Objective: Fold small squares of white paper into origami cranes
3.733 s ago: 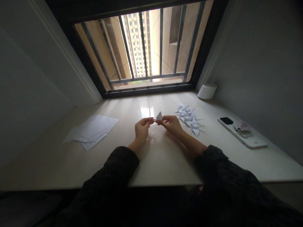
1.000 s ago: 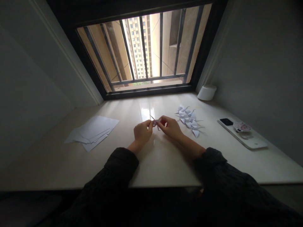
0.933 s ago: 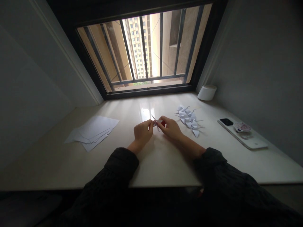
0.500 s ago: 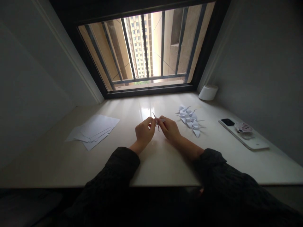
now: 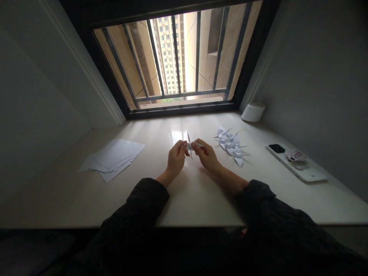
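Observation:
A small folded white paper piece [image 5: 191, 144] is pinched between my two hands just above the cream table [image 5: 184, 199]. My left hand [image 5: 176, 159] grips its left side with thumb and fingertips closed. Its right side is pinched by my right hand [image 5: 207, 156], fingers curled. A thin point of the paper sticks up between the fingertips. Right of my right hand lies a heap of finished white paper cranes [image 5: 230, 145].
A loose stack of white paper sheets [image 5: 112, 158] lies at the left. A white phone [image 5: 296, 167] with a round sticker grip rests at the right. A white round container [image 5: 253, 112] stands by the barred window [image 5: 178, 61]. Walls close in on both sides.
Since the earliest frame the flat triangular paper has become a narrower folded shape with a thin point. My hands came close together, and the point now stands more upright.

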`<action>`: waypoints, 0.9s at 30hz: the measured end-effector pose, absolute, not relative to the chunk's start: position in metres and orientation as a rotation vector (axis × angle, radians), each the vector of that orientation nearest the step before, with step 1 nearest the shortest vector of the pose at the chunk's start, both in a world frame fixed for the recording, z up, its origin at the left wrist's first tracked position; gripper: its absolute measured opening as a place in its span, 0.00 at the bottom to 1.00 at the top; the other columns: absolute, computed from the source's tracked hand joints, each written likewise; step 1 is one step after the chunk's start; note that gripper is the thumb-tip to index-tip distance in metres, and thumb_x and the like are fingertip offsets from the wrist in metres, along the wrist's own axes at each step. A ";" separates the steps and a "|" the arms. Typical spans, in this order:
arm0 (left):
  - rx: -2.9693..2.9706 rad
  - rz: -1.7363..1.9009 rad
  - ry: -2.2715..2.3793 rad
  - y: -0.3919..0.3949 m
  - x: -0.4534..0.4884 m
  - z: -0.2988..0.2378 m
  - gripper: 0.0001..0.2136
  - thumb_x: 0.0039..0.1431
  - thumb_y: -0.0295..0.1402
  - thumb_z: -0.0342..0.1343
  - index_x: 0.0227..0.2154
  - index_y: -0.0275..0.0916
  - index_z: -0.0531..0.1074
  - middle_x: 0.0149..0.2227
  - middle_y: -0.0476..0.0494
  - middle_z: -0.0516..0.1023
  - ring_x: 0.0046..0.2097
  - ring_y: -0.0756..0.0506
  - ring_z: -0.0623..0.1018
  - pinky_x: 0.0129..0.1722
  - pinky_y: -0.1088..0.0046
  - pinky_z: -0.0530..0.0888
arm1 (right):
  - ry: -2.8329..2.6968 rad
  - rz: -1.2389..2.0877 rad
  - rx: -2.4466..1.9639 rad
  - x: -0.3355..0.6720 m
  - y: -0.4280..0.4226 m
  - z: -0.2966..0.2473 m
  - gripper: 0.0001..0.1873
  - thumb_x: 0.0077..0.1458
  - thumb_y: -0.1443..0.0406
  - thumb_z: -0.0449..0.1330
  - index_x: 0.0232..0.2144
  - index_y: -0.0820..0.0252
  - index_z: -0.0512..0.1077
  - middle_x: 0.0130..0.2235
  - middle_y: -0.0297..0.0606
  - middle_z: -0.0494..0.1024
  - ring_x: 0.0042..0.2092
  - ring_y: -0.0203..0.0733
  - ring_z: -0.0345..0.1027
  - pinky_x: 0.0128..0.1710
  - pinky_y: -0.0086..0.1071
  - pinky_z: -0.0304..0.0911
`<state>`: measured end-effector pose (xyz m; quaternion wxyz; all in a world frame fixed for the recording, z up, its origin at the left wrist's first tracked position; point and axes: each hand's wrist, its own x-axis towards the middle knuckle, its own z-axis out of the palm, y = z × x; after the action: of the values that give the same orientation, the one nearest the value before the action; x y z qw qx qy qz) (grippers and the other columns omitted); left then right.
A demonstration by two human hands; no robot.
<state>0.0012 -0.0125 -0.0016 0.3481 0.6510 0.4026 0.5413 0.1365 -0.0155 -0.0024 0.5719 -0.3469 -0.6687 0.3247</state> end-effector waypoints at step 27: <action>1.654 1.474 1.031 -0.013 -0.001 -0.002 0.18 0.63 0.45 0.45 0.22 0.39 0.63 0.20 0.52 0.65 0.24 0.52 0.65 0.26 0.74 0.63 | -1.395 0.972 -0.749 0.143 -0.008 -0.004 0.19 0.54 0.51 0.57 0.21 0.58 0.65 0.22 0.31 0.62 0.26 0.35 0.55 0.27 0.31 0.53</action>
<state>-0.0008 -0.0127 -0.0019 0.3420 0.6359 0.3967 0.5668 0.1428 -0.0081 -0.0040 0.5988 -0.3228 -0.6014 0.4191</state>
